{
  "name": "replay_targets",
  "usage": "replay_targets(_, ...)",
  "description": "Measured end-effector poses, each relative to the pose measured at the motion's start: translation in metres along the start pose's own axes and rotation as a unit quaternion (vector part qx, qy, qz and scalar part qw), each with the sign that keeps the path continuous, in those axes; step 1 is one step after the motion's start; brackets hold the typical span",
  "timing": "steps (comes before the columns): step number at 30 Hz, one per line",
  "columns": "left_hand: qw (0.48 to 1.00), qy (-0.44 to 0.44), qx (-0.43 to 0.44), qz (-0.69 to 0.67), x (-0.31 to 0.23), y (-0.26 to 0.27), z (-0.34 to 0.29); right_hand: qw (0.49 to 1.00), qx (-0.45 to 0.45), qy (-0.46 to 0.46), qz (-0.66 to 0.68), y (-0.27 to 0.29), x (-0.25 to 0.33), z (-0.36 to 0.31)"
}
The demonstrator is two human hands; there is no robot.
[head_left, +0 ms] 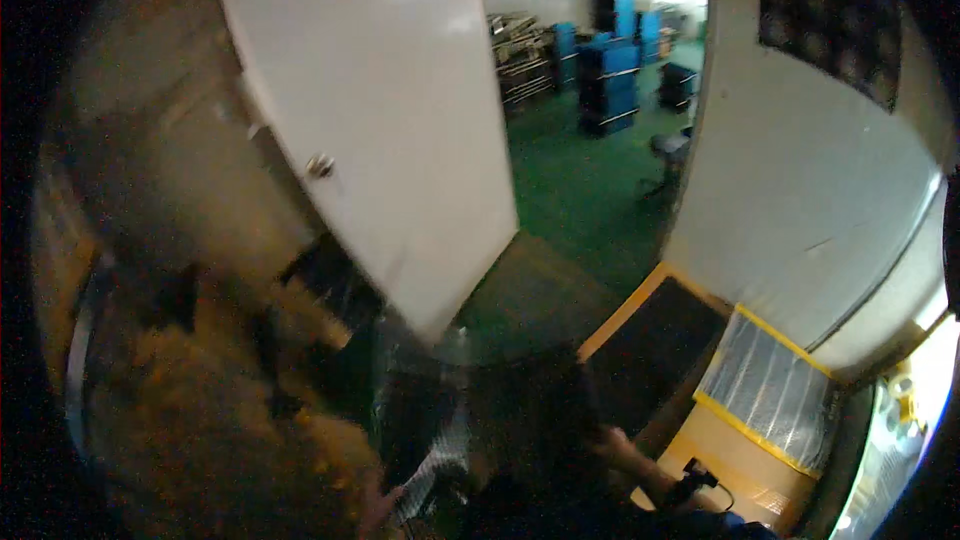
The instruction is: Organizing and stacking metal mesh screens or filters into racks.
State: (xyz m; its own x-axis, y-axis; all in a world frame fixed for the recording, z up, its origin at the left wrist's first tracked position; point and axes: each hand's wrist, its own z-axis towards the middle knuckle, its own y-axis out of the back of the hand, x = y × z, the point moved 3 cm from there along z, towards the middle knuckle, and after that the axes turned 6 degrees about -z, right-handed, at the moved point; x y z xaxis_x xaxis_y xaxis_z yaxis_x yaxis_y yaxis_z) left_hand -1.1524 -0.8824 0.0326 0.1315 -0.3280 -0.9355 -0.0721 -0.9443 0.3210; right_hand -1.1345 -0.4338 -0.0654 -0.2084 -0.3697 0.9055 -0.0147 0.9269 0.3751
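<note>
My right hand (617,447) reaches in from the lower right, a small black device (697,477) with a cable on its wrist. Its fingertips meet the edge of a large dark shape (530,420) in front of me, whose kind is too dim to name. At the lower left, my left hand (378,508) is blurred beside a pale ridged piece (435,462). Motion and shadow hide the fingers of both hands, so whether they grip anything cannot be made out.
A white door (370,70) with a round knob (320,166) stands open ahead. Beyond it, a green floor (570,175) bears stacked blue crates (608,85) and a stool (668,148). Right of me are a cardboard box (735,455) and a yellow-edged panel (768,387). Brown clutter (210,430) fills the left.
</note>
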Motion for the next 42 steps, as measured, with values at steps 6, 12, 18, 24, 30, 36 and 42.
replay_targets(6,0.958,0.086,0.177,0.209,-0.015,0.017,0.19,0.993,-0.054,-0.105,0.027,-0.013,0.035,0.046)
replay_targets(12,0.946,-0.035,0.314,0.07,-0.065,-0.031,0.306,0.962,-0.145,-0.226,0.046,0.006,0.071,0.086)
replay_targets(18,0.942,-0.152,0.283,0.097,-0.057,-0.075,0.427,0.954,-0.175,-0.241,-0.038,-0.001,-0.042,0.212)
replay_targets(24,0.942,-0.162,0.258,0.142,-0.064,-0.097,0.559,0.979,-0.124,-0.14,0.078,0.069,0.02,0.359)
replay_targets(30,0.974,0.084,0.2,0.07,-0.219,-0.174,0.633,0.973,-0.127,-0.182,0.057,0.162,0.046,0.466)
replay_targets(36,0.929,0.06,0.357,0.072,-0.241,-0.305,0.797,0.956,-0.203,-0.213,0.004,0.265,0.045,0.559)
replay_targets(42,0.89,-0.042,0.447,0.072,-0.297,-0.493,0.952,0.932,-0.33,-0.151,-0.025,0.376,-0.054,0.663)
